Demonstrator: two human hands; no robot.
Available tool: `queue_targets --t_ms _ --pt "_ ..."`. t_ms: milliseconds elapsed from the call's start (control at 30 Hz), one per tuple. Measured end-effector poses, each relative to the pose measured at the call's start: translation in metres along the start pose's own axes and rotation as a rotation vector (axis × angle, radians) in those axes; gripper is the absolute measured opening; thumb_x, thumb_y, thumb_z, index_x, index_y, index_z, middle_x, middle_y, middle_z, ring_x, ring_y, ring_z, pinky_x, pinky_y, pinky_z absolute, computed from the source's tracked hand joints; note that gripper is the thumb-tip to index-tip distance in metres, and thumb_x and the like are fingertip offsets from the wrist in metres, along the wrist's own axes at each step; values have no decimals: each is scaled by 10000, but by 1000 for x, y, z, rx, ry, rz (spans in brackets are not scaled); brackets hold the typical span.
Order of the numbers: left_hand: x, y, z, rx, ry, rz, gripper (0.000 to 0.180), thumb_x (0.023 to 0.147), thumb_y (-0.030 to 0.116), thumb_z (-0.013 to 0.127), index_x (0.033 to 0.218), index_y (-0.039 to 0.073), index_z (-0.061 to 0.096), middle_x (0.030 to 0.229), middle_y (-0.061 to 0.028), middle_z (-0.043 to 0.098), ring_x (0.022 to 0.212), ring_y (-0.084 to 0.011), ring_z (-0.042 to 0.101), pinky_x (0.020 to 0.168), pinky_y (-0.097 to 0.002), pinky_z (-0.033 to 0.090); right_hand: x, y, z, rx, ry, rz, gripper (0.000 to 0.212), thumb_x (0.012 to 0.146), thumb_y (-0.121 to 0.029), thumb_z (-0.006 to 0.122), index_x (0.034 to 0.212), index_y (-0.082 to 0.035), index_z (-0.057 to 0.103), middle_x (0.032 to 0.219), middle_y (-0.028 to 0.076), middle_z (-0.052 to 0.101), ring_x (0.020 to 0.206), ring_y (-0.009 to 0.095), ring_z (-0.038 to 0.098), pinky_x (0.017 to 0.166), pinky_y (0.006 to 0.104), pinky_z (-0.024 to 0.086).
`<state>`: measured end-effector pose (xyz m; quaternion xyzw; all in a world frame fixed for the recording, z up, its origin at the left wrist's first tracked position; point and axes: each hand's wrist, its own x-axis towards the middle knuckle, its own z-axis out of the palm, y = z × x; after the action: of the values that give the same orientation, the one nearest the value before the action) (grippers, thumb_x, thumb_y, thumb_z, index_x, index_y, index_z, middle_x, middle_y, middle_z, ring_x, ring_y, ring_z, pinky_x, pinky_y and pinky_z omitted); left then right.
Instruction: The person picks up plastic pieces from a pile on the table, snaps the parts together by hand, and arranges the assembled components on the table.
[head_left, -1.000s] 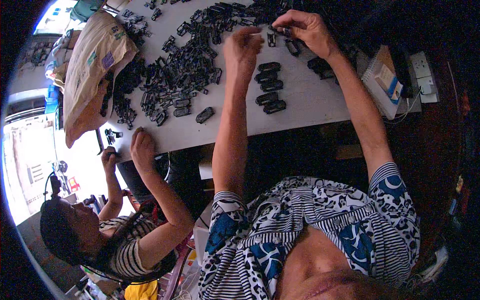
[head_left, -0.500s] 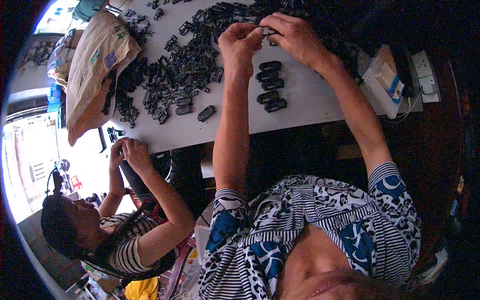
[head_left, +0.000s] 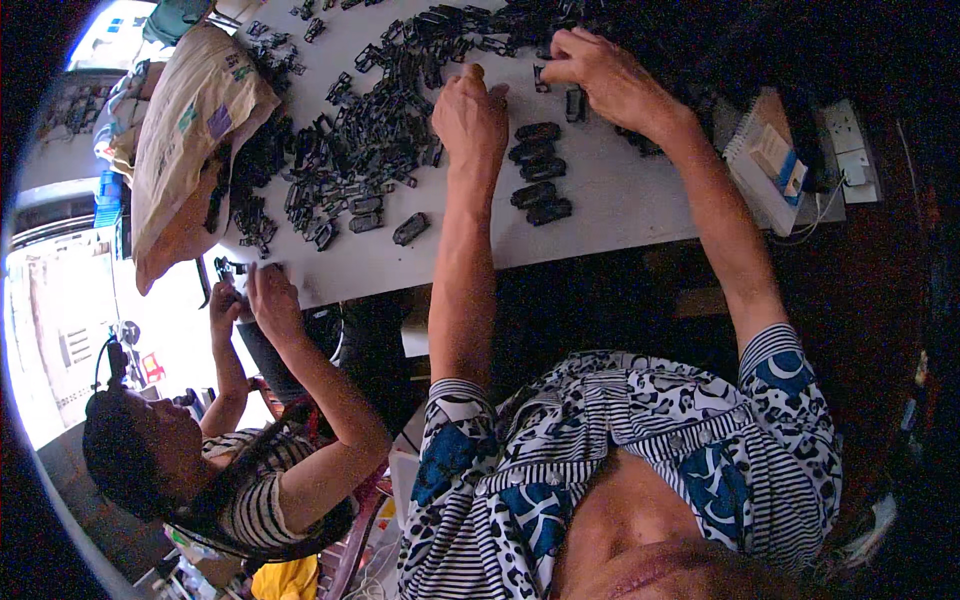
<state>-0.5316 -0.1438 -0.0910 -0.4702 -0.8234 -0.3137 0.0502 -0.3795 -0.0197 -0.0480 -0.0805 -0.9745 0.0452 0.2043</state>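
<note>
My left hand [head_left: 470, 118] is curled closed over the white table; whatever its fingers may hold is hidden behind the hand. To its right, my right hand [head_left: 612, 88] has its thumb and finger pinched at a small black part [head_left: 541, 78]. Below that hand a single dark oblong piece [head_left: 575, 103] lies on the table. Several black oblong pieces [head_left: 538, 168] form a short column between my forearms, nearer the table's front edge. A large loose heap of small black parts [head_left: 360, 130] spreads left of and beyond my left hand.
A woven sack [head_left: 190, 140] spills black parts at the table's left. One black oblong piece [head_left: 411, 229] lies near the front edge of the table [head_left: 620, 215]. A co-worker [head_left: 250, 470] handles something dark at left. A spiral notepad [head_left: 768, 160] and power strip [head_left: 850, 155] are right.
My hands were together around a small black part and are now apart. The left has drawn back slightly. A dark oblong piece now shows below my right hand. The co-worker's hands have separated.
</note>
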Motion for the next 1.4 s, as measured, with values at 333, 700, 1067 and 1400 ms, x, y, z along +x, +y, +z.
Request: queue_targets --t_ms 333,700,1067,1400 --pt "-10 5 -13 36 -5 88 296 682 204 771 872 36 620 852 -170 595 842 -350 591 703 -439 470 -7 -32 6 -102 -189 485 250 811 -250 671 857 -11 614 793 148 623 769 346 629 726 444 503" --pt "-5 0 3 -274 -38 200 331 584 24 756 899 25 658 912 -160 564 878 -362 540 768 -432 458 -17 -25 14 -178 -92 420 204 779 -173 687 874 -8 615 914 154 620 910 331 619 768 445 506" --pt "-5 -10 2 -310 -77 147 328 545 -5 767 861 12 683 922 -189 599 855 -361 604 737 -410 491 6 -15 15 181 55 254 244 762 -120 682 961 -22 581 930 128 603 907 313 606 779 403 486" --pt "-5 -8 0 -240 -22 116 284 522 -7 747 800 14 696 872 -173 587 830 -340 583 747 -399 487 10 -15 26 219 -49 118 244 732 -63 686 960 -7 620 928 129 588 927 316 594 799 387 475"
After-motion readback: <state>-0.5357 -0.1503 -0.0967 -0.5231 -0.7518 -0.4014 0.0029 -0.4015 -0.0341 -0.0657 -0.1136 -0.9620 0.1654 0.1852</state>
